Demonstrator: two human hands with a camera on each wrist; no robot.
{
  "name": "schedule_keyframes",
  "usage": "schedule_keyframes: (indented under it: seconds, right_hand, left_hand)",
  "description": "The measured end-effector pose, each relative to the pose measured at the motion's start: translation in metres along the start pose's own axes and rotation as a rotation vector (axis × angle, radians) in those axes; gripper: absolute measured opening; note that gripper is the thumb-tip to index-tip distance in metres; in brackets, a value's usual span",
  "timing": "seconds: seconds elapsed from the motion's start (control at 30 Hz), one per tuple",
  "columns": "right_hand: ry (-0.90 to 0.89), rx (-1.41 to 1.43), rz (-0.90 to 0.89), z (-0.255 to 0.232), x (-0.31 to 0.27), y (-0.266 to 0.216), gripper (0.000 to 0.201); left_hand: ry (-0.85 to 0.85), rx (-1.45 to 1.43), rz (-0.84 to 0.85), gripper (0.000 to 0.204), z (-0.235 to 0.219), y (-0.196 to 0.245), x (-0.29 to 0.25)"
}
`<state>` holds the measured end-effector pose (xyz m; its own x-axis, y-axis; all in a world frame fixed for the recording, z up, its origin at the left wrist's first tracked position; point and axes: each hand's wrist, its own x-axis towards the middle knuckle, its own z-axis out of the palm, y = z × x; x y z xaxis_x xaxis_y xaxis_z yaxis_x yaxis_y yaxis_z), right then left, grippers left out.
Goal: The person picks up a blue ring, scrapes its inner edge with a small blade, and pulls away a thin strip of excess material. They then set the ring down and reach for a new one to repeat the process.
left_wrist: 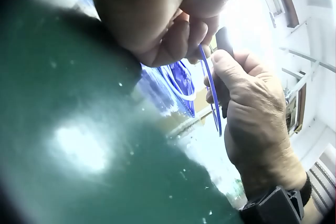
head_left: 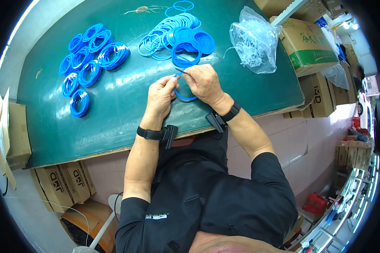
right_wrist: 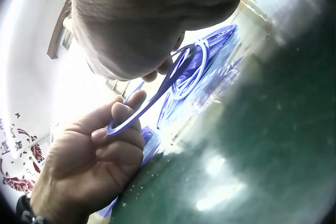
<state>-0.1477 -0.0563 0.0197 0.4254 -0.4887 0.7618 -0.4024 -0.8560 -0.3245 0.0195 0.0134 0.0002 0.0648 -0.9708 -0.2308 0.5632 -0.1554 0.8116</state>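
A thin blue ring (head_left: pixel 185 98) is held up between the two hands near the front of the table. My left hand (head_left: pixel 160 96) pinches it between thumb and fingertips. Curled fingers of my right hand (head_left: pixel 206 83) grip a slim dark tool (head_left: pixel 180 70), whose end points toward the left fingertips. The tool's kind cannot be told; most of it is hidden in the palm. In the right wrist view the blue ring (right_wrist: pixel 137 116) runs from the left fingers up toward the right hand. Just beyond the hands lies a heap of blue rings (head_left: pixel 203 42), partly fanned out.
Several bundles of blue rings (head_left: pixel 90 74) lie at the left of the green table (head_left: pixel 126 92). A clear plastic bag (head_left: pixel 255 42) of translucent scraps sits at the right, beside a cardboard box (head_left: pixel 308 46). More boxes (head_left: pixel 63 183) stand below the table's left edge.
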Motion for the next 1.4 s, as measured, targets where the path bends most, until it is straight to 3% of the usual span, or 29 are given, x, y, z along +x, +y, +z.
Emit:
schedule_keyframes:
  seconds: [0.17, 0.8, 0.9, 1.17, 1.4]
  right_hand:
    - [-0.094, 0.046, 0.041, -0.001, -0.001, 0.0, 0.013]
    - [-0.077, -0.078, -0.048, -0.003, -0.002, 0.002, 0.01]
    - [-0.141, -0.075, -0.018, -0.003, -0.002, 0.001, 0.011]
    - [-0.19, 0.031, 0.04, -0.006, -0.003, -0.001, 0.026]
    - [-0.223, 0.052, 0.038, -0.008, -0.002, -0.005, 0.019]
  left_hand:
    - [-0.013, 0.078, 0.017, 0.025, 0.003, -0.004, 0.001]
    - [-0.122, 0.258, 0.043, 0.02, 0.006, -0.005, -0.004]
    - [-0.102, 0.265, 0.056, 0.02, 0.005, -0.006, -0.004]
    - [-0.125, 0.067, -0.002, 0.027, -0.003, -0.004, -0.001]
    - [-0.186, -0.005, -0.077, 0.02, -0.01, -0.001, 0.003]
